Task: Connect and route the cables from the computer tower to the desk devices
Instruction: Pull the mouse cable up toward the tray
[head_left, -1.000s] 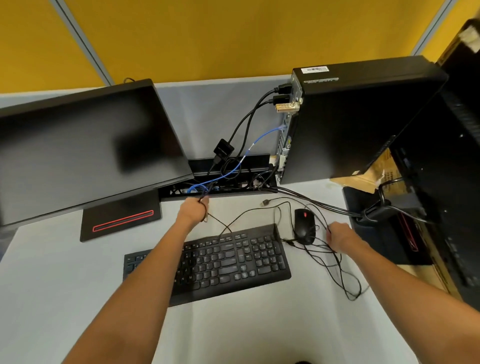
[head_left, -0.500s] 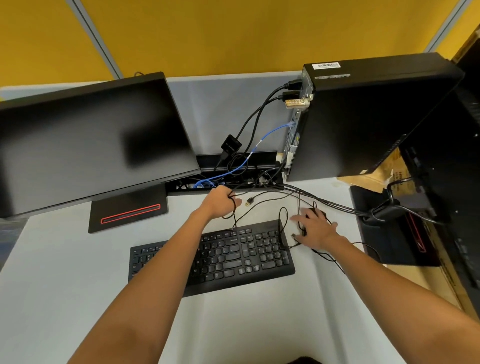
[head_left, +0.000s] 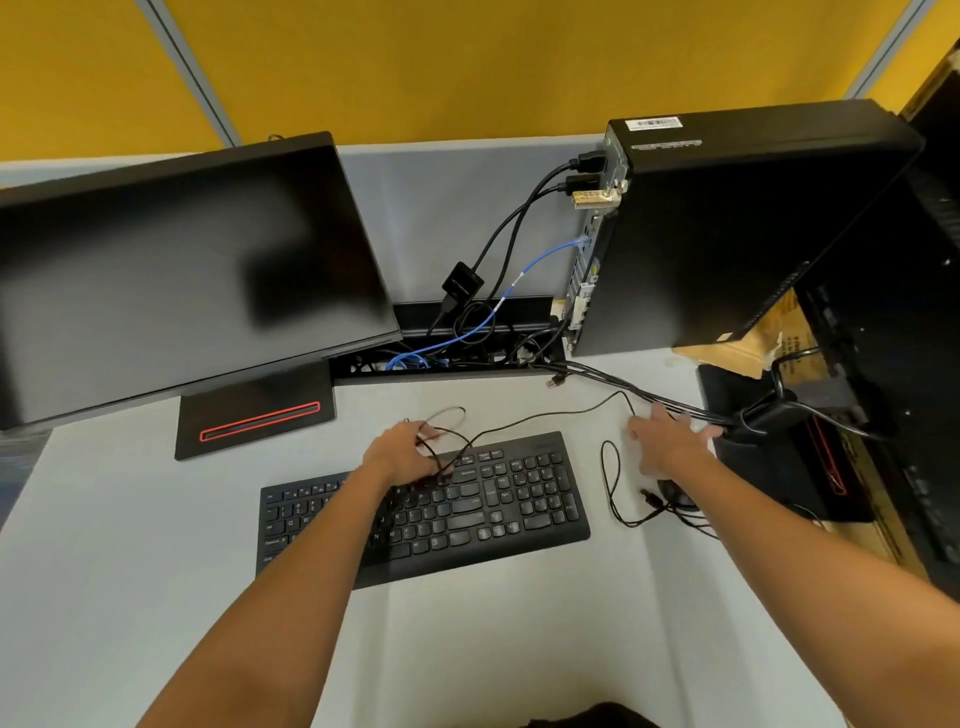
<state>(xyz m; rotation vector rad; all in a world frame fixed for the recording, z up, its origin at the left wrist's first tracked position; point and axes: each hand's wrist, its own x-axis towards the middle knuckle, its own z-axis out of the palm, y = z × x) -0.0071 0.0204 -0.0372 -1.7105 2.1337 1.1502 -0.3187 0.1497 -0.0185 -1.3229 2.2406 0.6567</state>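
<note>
Big dark monitor (head_left: 176, 270) at the back left of the pale bench (head_left: 130, 571), on a black stand with a red line. Black computer tower (head_left: 727, 228) at the back right, standing upright, ports facing left. Two thick black cables (head_left: 519, 223) and a blue cable (head_left: 540, 260) plugged into the tower, dropping into a black cable tray (head_left: 467, 358) between monitor and tower. Brown cardboard (head_left: 753, 343) behind the tower on the right. More black gear at the far right edge.

Black keyboard (head_left: 493, 509) flat in the middle of the bench. Bundle of black cables (head_left: 623, 382) running along the bench from the tray to the right. Loose USB plug (head_left: 556, 382) lying just beside that bundle, not plugged in.

Left hand (head_left: 402, 454) over the back edge of the keyboard, fingers curled around loops of a thin black cable (head_left: 545, 415). Thin cable trailing right across the bench.

Right hand (head_left: 670, 441) right of the keyboard, fingers spread apart, holding nothing, near the bundle. Black mouse (head_left: 675, 496) mostly hidden under the right wrist, its thin wire (head_left: 610, 483) looped on the bench beside the keyboard.
</note>
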